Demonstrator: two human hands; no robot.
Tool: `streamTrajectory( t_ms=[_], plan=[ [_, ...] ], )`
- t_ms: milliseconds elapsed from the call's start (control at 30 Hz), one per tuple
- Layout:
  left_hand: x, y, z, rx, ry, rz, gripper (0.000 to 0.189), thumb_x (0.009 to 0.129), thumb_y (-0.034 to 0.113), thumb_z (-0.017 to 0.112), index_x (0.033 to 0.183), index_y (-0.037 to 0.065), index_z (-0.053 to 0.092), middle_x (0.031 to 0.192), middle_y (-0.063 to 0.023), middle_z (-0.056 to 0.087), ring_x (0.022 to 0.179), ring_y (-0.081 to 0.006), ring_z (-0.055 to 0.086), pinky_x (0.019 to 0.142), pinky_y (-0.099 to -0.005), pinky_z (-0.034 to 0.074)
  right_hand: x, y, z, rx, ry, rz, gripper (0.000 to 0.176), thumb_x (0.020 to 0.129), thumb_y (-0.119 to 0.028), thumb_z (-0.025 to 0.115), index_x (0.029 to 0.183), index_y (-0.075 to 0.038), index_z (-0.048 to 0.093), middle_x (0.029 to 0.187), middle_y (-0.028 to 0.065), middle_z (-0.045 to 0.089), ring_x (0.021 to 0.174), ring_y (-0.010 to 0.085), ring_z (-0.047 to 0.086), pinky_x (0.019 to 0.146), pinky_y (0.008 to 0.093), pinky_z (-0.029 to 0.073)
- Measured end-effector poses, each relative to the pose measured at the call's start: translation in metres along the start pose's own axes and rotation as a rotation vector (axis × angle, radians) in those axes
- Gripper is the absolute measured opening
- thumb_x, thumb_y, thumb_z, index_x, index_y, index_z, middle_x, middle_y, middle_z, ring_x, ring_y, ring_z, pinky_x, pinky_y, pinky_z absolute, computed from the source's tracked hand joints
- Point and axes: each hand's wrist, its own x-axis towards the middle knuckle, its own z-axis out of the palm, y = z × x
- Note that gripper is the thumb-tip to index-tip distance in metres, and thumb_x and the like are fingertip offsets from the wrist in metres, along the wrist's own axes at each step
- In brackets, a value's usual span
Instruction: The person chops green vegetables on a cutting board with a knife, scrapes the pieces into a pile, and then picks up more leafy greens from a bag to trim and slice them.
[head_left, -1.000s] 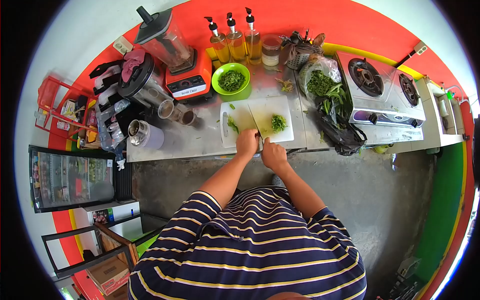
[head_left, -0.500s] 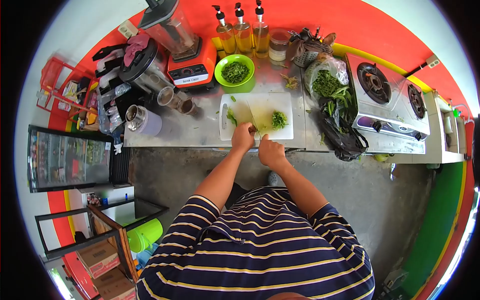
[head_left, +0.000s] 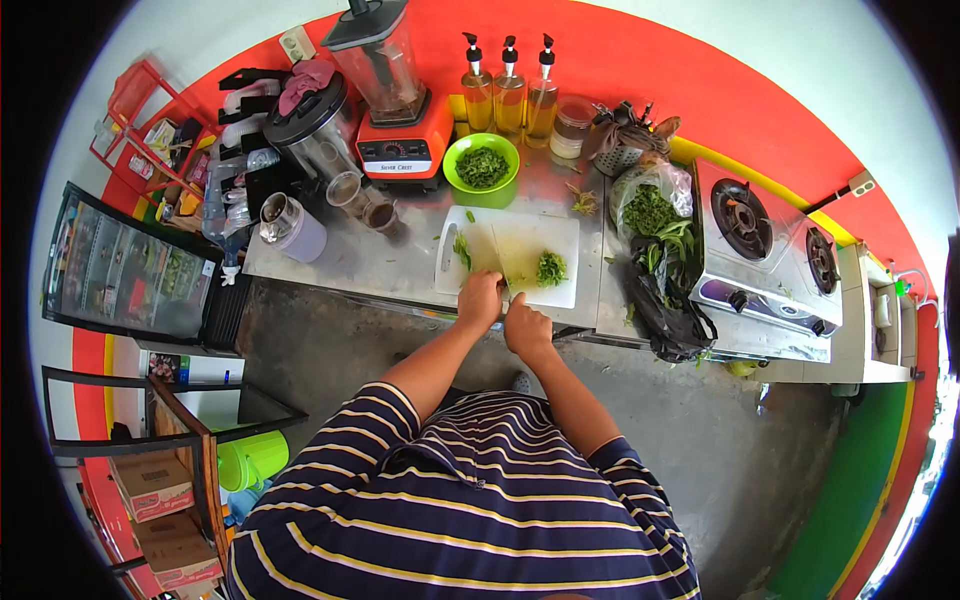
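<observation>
My right hand [head_left: 527,328] is closed around the handle of a knife [head_left: 501,258], whose blade points away from me across the white cutting board [head_left: 558,228]. Beside the blade, at the board's near edge, my left hand [head_left: 481,299] has its fingers curled. What they hold is hidden, though bits of green show close to them. On the board, right of the knife, sits a small heap of chopped green leaves [head_left: 551,268]. A few uncut-looking green pieces [head_left: 461,250] lie to the left. Behind the board stands a lime-green bowl [head_left: 486,196] with chopped greens [head_left: 482,167] in it.
An orange-red blender [head_left: 400,138], pump bottles [head_left: 510,98] and a lidded jar [head_left: 571,128] line the wall. To the right are a bag of greens [head_left: 650,208], a black plastic bag [head_left: 668,312] and a gas stove [head_left: 765,255]. Cups [head_left: 383,218] and a jug [head_left: 295,232] stand left.
The camera view has shifted, so the counter sits lower and slightly tilted in the picture. Both hands stay at the board's near edge, the right one still on the knife.
</observation>
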Motion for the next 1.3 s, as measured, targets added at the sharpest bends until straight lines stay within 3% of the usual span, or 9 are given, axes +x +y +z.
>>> streamTrajectory(
  t_ms=[233,433,500,633,800,933,1033,1100,1300],
  plan=[
    [0.001,-0.009,-0.012,0.053,-0.154,0.109,0.017,0.082,0.001,0.054,0.087,0.003,0.07,0.092,-0.0181,0.068,0.097,-0.0401,0.062,0.082,-0.0514,0.051,0.004,-0.002,-0.004,-0.028,0.006,-0.001,0.027,0.091,-0.013,0.056,0.113,0.001,0.049,0.1,0.0228,0.073,0.095,0.0375,0.073,0.082,0.0453,0.058],
    [0.003,-0.003,-0.007,-0.034,-0.111,-0.044,0.008,0.082,0.005,0.062,0.084,0.003,0.069,0.086,-0.0181,0.066,0.09,-0.0387,0.063,0.078,-0.0476,0.05,0.009,-0.001,0.002,-0.062,0.023,0.005,0.03,0.091,-0.015,0.056,0.115,0.002,0.05,0.102,0.0239,0.073,0.097,0.037,0.073,0.082,0.0452,0.058],
    [-0.002,-0.003,-0.006,-0.062,-0.017,-0.085,0.008,0.082,0.005,0.063,0.086,0.003,0.07,0.088,-0.0179,0.067,0.089,-0.0384,0.064,0.076,-0.047,0.05,0.013,0.0,-0.007,-0.036,-0.011,-0.029,0.033,0.091,-0.016,0.057,0.118,0.003,0.049,0.103,0.0238,0.072,0.097,0.037,0.073,0.082,0.0452,0.058],
    [-0.005,-0.006,-0.006,-0.083,-0.033,-0.091,0.008,0.082,0.005,0.064,0.085,0.002,0.07,0.089,-0.0174,0.066,0.09,-0.0379,0.064,0.077,-0.0477,0.05,0.007,0.0,-0.006,-0.089,-0.046,-0.02,0.033,0.092,-0.016,0.056,0.118,0.003,0.049,0.103,0.0236,0.073,0.095,0.0364,0.073,0.082,0.0459,0.058],
    [-0.012,-0.007,-0.005,0.073,-0.053,0.023,0.012,0.085,0.008,0.06,0.087,0.007,0.071,0.092,-0.0158,0.065,0.094,-0.0376,0.062,0.08,-0.0492,0.051,0.013,0.001,-0.006,-0.041,-0.039,-0.059,0.033,0.093,-0.015,0.052,0.119,0.004,0.05,0.107,0.026,0.071,0.102,0.039,0.071,0.09,0.0489,0.054],
    [-0.017,-0.01,-0.001,0.008,0.083,-0.021,0.013,0.084,0.005,0.059,0.085,0.006,0.072,0.09,-0.0163,0.066,0.09,-0.0379,0.063,0.08,-0.0472,0.051,0.011,-0.003,-0.021,-0.059,-0.082,-0.025,0.033,0.093,-0.016,0.053,0.119,0.004,0.049,0.107,0.0234,0.072,0.101,0.0364,0.072,0.09,0.0456,0.055],
    [-0.008,-0.004,-0.003,-0.028,0.025,-0.117,0.011,0.082,0.006,0.062,0.085,0.007,0.072,0.089,-0.0175,0.067,0.089,-0.0389,0.065,0.079,-0.0478,0.052,0.001,-0.003,-0.002,-0.005,-0.042,-0.004,0.032,0.092,-0.016,0.053,0.117,0.003,0.048,0.107,0.0271,0.07,0.103,0.0409,0.07,0.091,0.0505,0.054],
    [0.005,-0.001,-0.006,-0.024,-0.082,-0.308,0.006,0.08,0.007,0.065,0.082,0.005,0.07,0.087,-0.019,0.069,0.086,-0.0407,0.066,0.076,-0.0492,0.053,0.004,-0.004,0.001,-0.021,-0.044,0.006,0.032,0.092,-0.016,0.053,0.117,0.003,0.048,0.107,0.0274,0.07,0.102,0.041,0.07,0.09,0.0494,0.054],
    [0.012,0.002,-0.01,0.014,-0.115,-0.344,0.002,0.078,0.005,0.068,0.079,0.003,0.068,0.085,-0.0198,0.069,0.084,-0.0421,0.067,0.074,-0.0498,0.054,0.007,-0.006,-0.017,-0.085,-0.089,-0.037,0.033,0.092,-0.016,0.054,0.119,0.003,0.046,0.107,0.0263,0.071,0.102,0.0403,0.071,0.089,0.0481,0.055]
  ],
)
